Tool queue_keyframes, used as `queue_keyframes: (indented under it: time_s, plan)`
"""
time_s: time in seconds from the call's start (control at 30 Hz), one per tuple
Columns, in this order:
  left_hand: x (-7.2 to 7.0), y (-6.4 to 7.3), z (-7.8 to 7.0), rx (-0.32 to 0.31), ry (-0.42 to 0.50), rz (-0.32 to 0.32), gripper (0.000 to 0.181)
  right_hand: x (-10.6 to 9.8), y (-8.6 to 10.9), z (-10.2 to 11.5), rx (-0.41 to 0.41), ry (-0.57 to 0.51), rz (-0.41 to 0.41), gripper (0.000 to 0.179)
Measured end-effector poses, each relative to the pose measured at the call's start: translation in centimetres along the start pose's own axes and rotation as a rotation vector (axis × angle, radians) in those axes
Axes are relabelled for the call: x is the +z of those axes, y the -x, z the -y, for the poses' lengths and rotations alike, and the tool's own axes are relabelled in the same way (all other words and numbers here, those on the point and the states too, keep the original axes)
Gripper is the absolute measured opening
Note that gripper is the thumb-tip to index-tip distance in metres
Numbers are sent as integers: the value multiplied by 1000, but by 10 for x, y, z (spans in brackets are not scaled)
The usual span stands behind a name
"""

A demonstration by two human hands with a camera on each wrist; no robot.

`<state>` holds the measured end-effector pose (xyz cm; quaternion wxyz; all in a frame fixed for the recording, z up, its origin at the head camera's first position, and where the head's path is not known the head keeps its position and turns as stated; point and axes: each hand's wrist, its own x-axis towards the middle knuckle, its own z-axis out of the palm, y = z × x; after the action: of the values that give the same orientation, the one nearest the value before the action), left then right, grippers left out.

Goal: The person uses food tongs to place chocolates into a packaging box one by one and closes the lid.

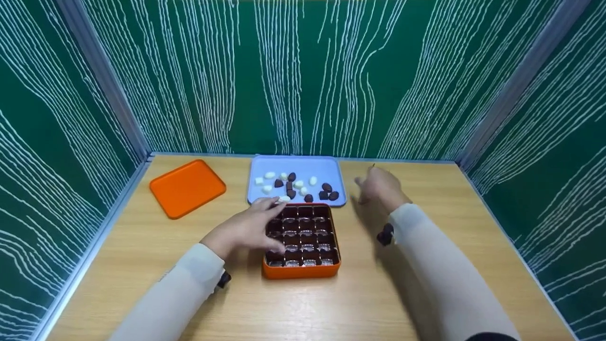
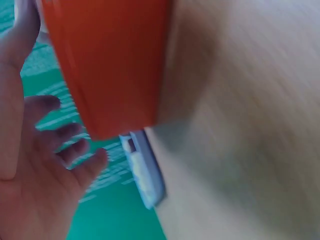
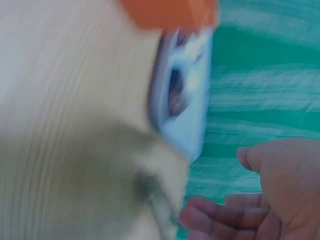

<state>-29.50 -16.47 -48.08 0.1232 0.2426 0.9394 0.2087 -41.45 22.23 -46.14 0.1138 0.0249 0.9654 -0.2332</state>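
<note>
On a wooden counter (image 1: pixel 303 308), an orange box (image 1: pixel 303 272) stands between a person's two arms, probably placed there so both hands can reach it. Its dark insert (image 1: pixel 307 234), divided into small compartments, faces up. Just beyond the box lies a pale blue tray (image 1: pixel 303 163), apparently set close so that its scattered dark pieces (image 1: pixel 326 187) and pale pieces (image 1: pixel 270 175) are near the compartments; whether box and tray touch is unclear. An orange lid (image 1: pixel 187 189) lies flat to the left, seemingly to keep the box's top uncovered.

The left hand (image 1: pixel 251 225) spreads its fingers over the box's left edge, perhaps to steady it, though contact is uncertain. The right hand (image 1: pixel 380 186) is raised right of the tray, fingers loosely bent and thumb apart, gripping nothing.
</note>
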Motion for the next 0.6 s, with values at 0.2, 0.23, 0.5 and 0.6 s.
queue_keyframes:
  time_s: [0.2, 0.23, 0.5, 0.6]
  plan:
    - [-1, 3, -14, 28, -93, 94, 160, 8, -30, -27, 104, 123, -68, 66]
    - [-1, 3, -15, 28, -104, 107, 160, 10, -33, -29, 102, 132, -78, 69]
    - [-10, 1, -21, 3, -120, 167, 160, 17, -41, -37, 100, 99, -70, 42]
    - [-12, 3, -19, -18, -114, 187, 163, 17, -43, -38, 90, 148, -58, 33]
